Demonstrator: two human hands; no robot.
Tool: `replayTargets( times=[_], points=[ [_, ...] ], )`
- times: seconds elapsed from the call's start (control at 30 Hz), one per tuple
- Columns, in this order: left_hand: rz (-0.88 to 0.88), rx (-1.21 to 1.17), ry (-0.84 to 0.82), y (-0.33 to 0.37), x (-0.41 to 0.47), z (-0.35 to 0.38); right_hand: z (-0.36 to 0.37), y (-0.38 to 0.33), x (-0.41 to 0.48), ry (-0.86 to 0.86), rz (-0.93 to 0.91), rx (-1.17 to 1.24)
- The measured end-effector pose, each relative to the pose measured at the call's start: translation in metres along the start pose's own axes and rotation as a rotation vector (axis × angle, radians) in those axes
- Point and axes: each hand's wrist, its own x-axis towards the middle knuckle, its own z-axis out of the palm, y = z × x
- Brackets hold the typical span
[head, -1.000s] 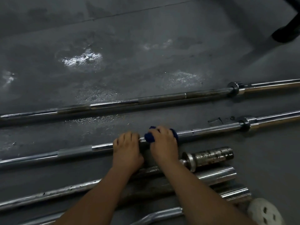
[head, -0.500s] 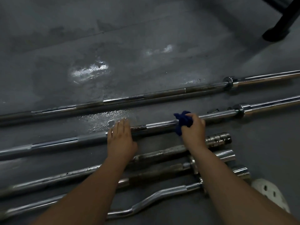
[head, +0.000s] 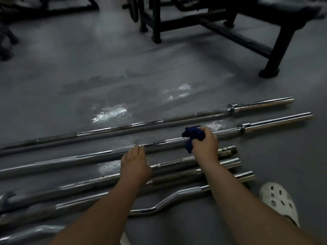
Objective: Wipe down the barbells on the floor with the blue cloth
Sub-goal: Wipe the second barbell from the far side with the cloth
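Right grip: the right grip point(head: 205, 144) is closed tight around a scrunched-up dark blue cloth point(head: 193, 134) and holds it down on a long shiny metal barbell point(head: 88, 157).
Left grip: the left grip point(head: 135, 163) is open and holds nothing. Its fingers are straight and side by side. The fingertips touch the same barbell, to the left of the cloth.
Blue cloth: it is bunched up in a ball. Some of it pokes out to the left of the right grip, and a bit hangs down in front of the bar. It sits on the bar between the left grip and the bar's round metal ring point(head: 244, 127).
Long barbell: it lies flat on the grey floor point(head: 70, 76) and runs from the left edge up toward the right.
Other long barbell: a second long silver barbell point(head: 150, 123) lies just behind the first one, side by side with it and not touching.
Short bars: a rusty short bar with a screw end point(head: 177, 162) lies close to more thick-ended bars under the arms.
Wavy bar: a shiny bent bar point(head: 185, 191) lies nearer the person.
Wet spots: shiny wet patches point(head: 109, 113) show on the floor near the long bars.
Shoe: a white shoe with holes point(head: 279, 200) is at the right, near the ends of the short bars.
Back: a black metal gym frame point(head: 276, 41) stands well behind the bars.
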Motion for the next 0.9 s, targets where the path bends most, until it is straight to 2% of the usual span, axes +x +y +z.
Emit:
replayTargets(
  times=[0.2,0.4,0.67,0.9],
  points=[
    [0.011,-0.039,0.118,-0.011,-0.051,-0.06,-0.02,-0.067,-0.054,0.008,-0.125,-0.002],
    [-0.009,-0.056,0.175,-0.022,-0.079,-0.089,-0.035,-0.095,-0.083,0.021,-0.203,0.003],
    [-0.033,-0.073,0.092,-0.034,-0.054,-0.066,-0.028,-0.075,-0.061,0.024,-0.165,-0.108],
    [-0.052,-0.09,0.007,-0.066,0.015,-0.014,0.044,-0.012,0.002,-0.073,-0.04,-0.205]
  ],
)
